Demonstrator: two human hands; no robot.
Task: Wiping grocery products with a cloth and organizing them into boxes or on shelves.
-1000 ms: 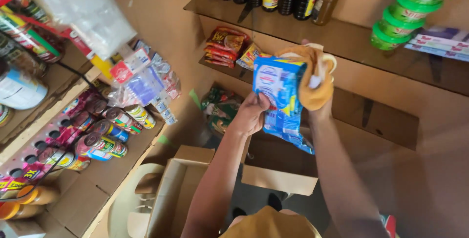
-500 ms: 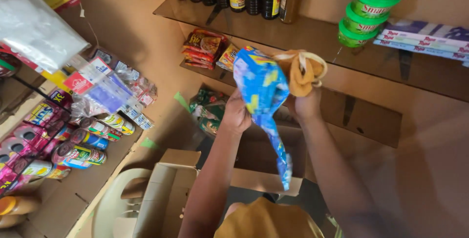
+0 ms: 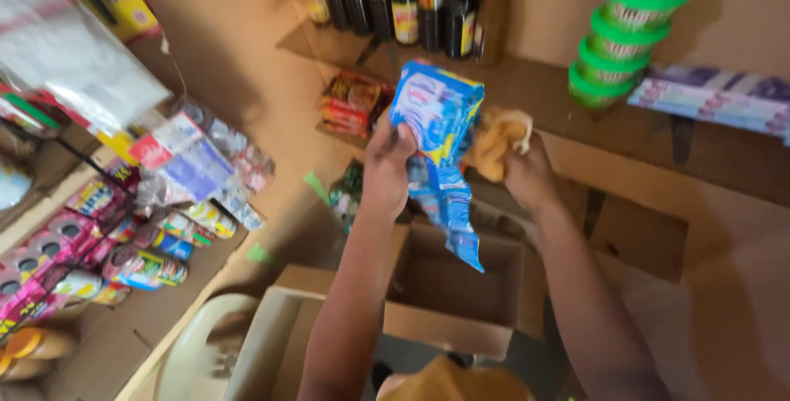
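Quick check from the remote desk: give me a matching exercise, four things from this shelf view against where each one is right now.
Things:
1. blue packet strip
2. yellow cloth
3. green-lidded tubs
4. dark bottles

Places:
A. stacked at the right of the upper shelf
B. held in the left hand
C. standing in a row at the back of the upper shelf
D. bunched in the right hand

Pairs: 1-B, 2-D, 3-A, 4-C
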